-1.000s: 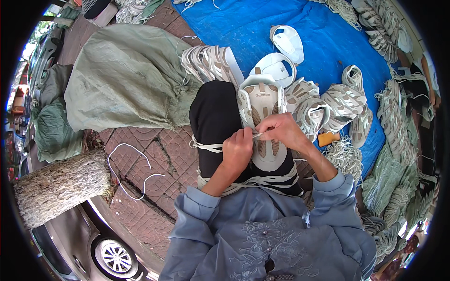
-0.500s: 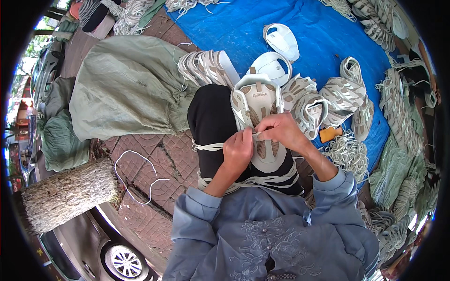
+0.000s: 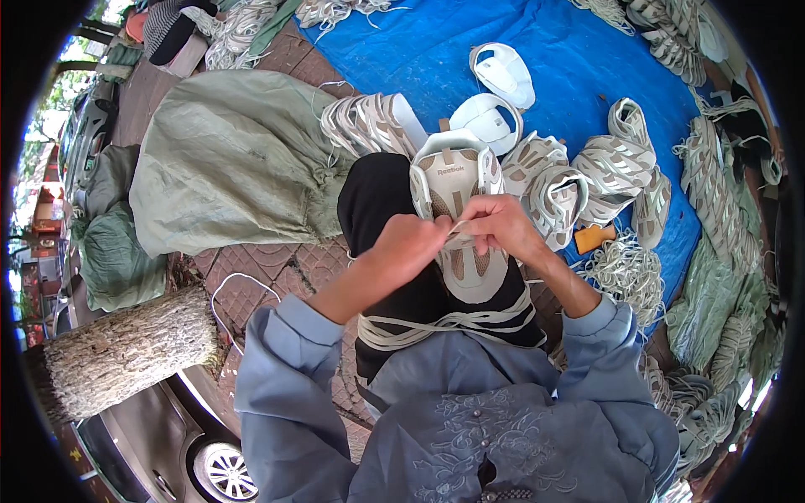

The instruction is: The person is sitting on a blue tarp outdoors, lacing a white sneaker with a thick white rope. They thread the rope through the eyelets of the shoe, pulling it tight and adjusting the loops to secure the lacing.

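Note:
A beige and white shoe upper [image 3: 457,168], with brown mesh, rests across my black-trousered knees, its toe toward me. Over its eyelet area my right hand [image 3: 501,225] pinches a thin pale shoelace [image 3: 455,228] between thumb and fingers. Close beside it on the left, my left hand [image 3: 409,241] is closed, slightly blurred, with its fingertips at the same lace. The two hands almost touch, and they cover part of the upper's middle. Several loose white laces [image 3: 453,323] lie across my thighs.
A blue tarp [image 3: 579,75] spreads ahead, bearing more uppers [image 3: 612,172], a heap of laces [image 3: 625,272] and an orange-yellow piece [image 3: 594,239]. Stacked uppers [image 3: 713,193] line the right side. Left are a grey-green sack [image 3: 235,159], a tree trunk [image 3: 126,352] and a parked car [image 3: 159,444].
My left hand has turned and its forearm and elbow have swung out to the left. My right hand stays near the eyelets, slightly shifted. The shoe upper has barely moved.

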Tool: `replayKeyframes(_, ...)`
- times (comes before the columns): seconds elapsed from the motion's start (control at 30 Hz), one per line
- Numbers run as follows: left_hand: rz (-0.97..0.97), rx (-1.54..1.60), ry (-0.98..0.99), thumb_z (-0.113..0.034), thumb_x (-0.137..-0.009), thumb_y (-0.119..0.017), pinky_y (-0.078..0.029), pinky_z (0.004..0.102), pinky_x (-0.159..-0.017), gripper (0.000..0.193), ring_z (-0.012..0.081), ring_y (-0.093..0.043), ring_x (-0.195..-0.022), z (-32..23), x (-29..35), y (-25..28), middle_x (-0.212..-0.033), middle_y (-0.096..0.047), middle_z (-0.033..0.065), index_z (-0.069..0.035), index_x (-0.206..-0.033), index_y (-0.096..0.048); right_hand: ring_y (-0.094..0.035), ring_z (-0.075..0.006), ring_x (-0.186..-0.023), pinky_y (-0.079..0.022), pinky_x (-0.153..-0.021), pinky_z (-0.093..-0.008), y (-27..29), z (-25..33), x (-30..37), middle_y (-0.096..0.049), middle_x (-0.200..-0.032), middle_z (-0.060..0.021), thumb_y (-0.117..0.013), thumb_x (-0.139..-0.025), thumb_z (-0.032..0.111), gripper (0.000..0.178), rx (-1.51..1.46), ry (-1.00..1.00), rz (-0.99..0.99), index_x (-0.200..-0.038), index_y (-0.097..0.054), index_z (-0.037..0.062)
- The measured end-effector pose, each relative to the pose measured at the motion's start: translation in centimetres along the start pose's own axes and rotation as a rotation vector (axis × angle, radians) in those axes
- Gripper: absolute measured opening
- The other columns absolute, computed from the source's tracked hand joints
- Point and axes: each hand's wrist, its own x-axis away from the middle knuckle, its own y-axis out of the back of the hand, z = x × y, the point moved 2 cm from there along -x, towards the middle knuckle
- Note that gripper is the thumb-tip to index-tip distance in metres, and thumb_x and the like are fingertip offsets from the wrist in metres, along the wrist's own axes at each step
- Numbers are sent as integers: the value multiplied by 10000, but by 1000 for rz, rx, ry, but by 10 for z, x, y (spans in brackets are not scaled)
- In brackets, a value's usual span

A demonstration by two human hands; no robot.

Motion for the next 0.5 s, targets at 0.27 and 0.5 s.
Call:
replayKeyframes(0.27, -1, 58, -87, -142, -712, -615, -454, 355, -471, 207, 254, -595, -551, 17, 5, -9, -566, -554, 114, -28, -805, -469, -513, -53, -409, -294, -342, -161, -1, -1, -5, -573, -570, -17, -597, -757, 97, 83, -27, -41, -90, -708, -599, 30)
replayKeyframes(0.5, -305, -75, -231, -81, -666, -542, -433, 270, -446, 148, 152, -542, -480, 20, 13, -18, -534, -500, 25, -30, -790, -479, -570, -161, -493, -416, -443, -284, -14, 10, -18, -571, -584, -84, -562, -709, 103, 82, 557, 183, -17, -717, -600, 31)
